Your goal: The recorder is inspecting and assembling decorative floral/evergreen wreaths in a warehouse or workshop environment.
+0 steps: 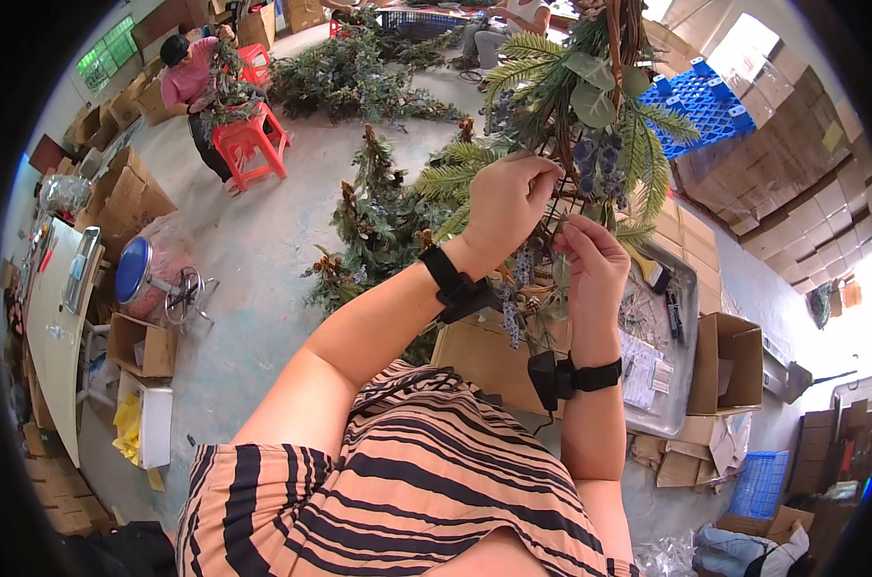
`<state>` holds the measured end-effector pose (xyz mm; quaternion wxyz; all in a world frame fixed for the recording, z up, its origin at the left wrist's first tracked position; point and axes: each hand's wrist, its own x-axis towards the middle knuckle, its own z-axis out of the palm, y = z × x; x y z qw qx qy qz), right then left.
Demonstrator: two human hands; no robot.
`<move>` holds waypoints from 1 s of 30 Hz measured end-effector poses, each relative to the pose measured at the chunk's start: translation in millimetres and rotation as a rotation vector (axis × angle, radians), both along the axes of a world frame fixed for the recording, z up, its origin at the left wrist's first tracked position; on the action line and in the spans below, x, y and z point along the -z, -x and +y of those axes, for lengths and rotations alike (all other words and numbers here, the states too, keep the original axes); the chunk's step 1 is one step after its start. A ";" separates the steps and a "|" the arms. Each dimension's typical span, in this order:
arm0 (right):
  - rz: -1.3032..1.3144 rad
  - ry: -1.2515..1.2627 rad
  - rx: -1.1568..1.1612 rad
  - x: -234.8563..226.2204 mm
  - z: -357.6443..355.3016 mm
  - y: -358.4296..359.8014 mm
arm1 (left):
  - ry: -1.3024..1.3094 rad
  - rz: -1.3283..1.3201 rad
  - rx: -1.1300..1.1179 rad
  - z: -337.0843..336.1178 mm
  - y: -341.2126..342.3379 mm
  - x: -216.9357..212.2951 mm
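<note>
An artificial greenery wreath [611, 165] with twigs, pine sprigs, round leaves and blue berries hangs in front of me at the upper right. My left hand [513, 200] reaches in from its left side, fingertips pinched together against the twigs. Just below and to the right, my right hand [594, 262] is also closed in a pinch at the wreath's lower part. Whatever lies between the fingertips of either hand is too small to make out. A lavender-like sprig [510, 313] dangles under my left hand.
Several finished-looking greenery pieces [373, 212] stand on the floor to the left. At right are a metal tray [688, 385] with a brush [650, 272], and an open cardboard box [727, 361]. A co-worker [193, 72] handles greenery on a red stool [248, 139].
</note>
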<state>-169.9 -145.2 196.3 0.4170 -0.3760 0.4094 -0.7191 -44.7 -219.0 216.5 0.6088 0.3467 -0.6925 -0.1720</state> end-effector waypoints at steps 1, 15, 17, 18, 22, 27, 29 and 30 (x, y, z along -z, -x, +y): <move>-0.038 -0.008 -0.035 -1.4 0.4 -0.1 | -0.009 0.007 0.018 0.5 -1.0 -0.4; 0.360 0.186 0.274 -3.4 -5.2 -6.4 | 0.220 -0.034 0.175 -1.0 2.6 12.9; 0.355 0.193 0.320 -3.4 -6.9 -6.6 | 0.241 -0.058 0.192 -3.3 1.4 13.5; 0.311 0.199 0.319 -3.3 -8.6 -6.3 | 0.240 -0.069 0.208 -3.1 0.4 12.7; 0.158 0.190 0.312 -6.6 -9.6 -5.8 | 0.234 -0.136 0.238 -2.3 -4.5 8.5; 0.224 0.181 0.306 -5.2 -11.5 0.5 | 0.259 -0.190 0.248 -5.0 -5.1 9.4; 0.273 0.179 0.313 -5.6 -12.4 3.4 | 0.264 -0.193 0.257 -5.8 -5.9 8.7; 0.358 0.194 0.316 -6.6 -12.3 4.8 | 0.278 -0.224 0.257 -5.5 -7.3 7.3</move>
